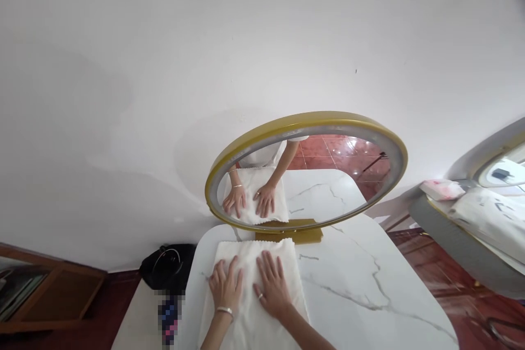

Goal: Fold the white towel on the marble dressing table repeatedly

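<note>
A white cloth (250, 317) with a scalloped edge lies on the white marble-patterned table (353, 279). On its left side my left hand (226, 285) rests palm down, fingers spread, with a bangle at the wrist. My right hand (273, 287) also lies flat on the cloth, farther right, its fingers outstretched and a ring on one of them. Neither hand holds anything. Just beyond the cloth stands an oval mirror (328, 186) with a gold frame on a gold base (303, 236); both hands and the cloth are reflected in it.
A black bag (168, 265) sits left of the table, and a wooden cabinet (61, 292) stands at the far left. To the right, a second table (455, 251) bears a tissue pack (443, 190), white fabric (490, 216) and another mirror (504, 172). A pale wall (164, 65) rises behind.
</note>
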`<action>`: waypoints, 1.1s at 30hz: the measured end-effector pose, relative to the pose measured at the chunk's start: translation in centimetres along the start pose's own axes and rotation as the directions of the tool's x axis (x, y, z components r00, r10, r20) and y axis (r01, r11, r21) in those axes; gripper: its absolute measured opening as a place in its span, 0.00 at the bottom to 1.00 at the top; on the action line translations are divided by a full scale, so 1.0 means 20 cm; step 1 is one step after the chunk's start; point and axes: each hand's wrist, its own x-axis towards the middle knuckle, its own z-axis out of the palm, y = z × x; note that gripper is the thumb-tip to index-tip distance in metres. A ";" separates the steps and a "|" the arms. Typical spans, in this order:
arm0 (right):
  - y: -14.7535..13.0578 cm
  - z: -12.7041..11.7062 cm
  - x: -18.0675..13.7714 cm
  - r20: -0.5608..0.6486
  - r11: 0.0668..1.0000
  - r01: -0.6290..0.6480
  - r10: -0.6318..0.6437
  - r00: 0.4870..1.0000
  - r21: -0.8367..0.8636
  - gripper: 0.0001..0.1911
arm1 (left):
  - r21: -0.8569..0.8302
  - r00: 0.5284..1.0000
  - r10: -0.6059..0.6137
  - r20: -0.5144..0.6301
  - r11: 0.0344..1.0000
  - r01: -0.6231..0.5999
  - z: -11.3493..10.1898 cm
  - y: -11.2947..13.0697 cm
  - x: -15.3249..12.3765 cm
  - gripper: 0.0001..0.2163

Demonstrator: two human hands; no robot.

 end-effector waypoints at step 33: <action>-0.39 -0.14 -0.17 0.215 0.948 0.147 -0.212 0.953 0.283 0.29 | -0.045 0.993 0.021 -0.112 0.999 -0.026 -0.14 -0.39 -0.63 0.24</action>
